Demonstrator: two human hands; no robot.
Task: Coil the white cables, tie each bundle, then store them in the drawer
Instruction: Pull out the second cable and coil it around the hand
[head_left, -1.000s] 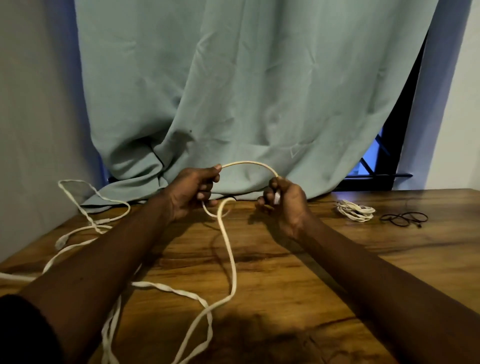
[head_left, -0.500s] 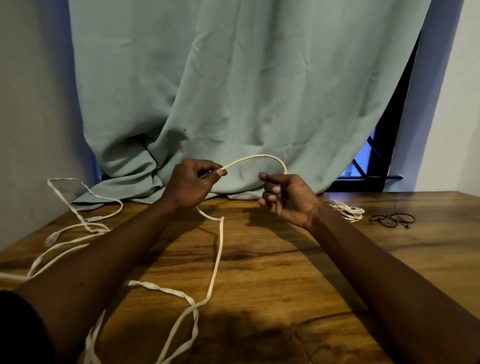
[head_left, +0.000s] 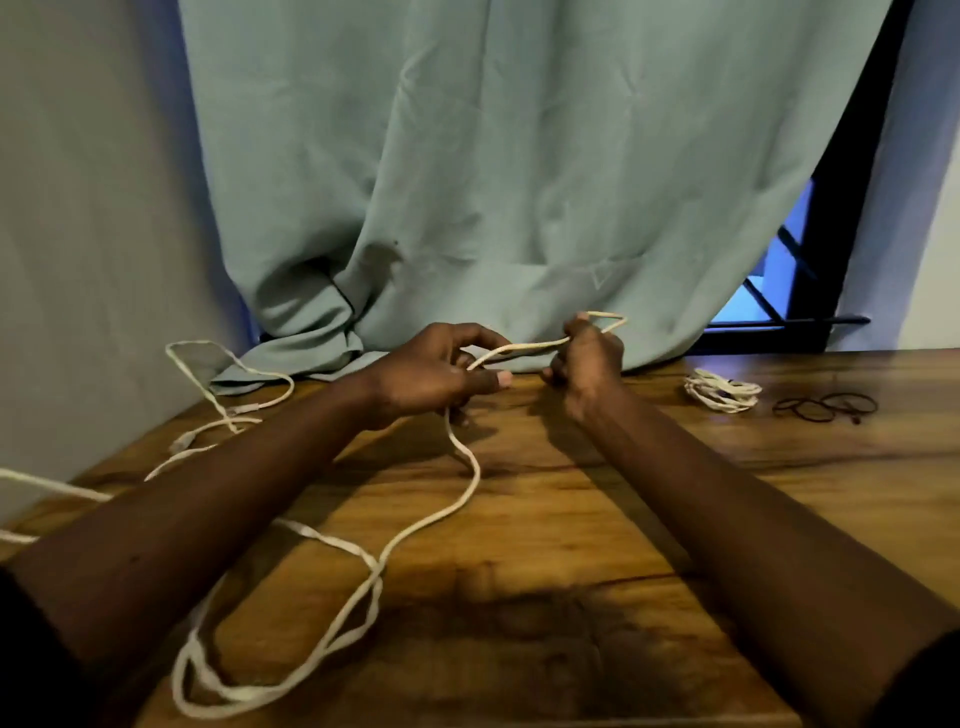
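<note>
A cable (head_left: 474, 470) is held above the worktop (head_left: 597, 519) between both hands. It is gripped by the curled fingers (head_left: 483, 379) of the left hand (head_left: 431, 371), and a small loop of it is pinched in the closed fingers of the right hand (head_left: 589, 361). The rest is spread in loose loops over the worktop's near left. A bundle (head_left: 722, 391) is laid at the far right, with bands (head_left: 826, 405) just beside it. A curtain (head_left: 519, 156) is hung behind.
</note>
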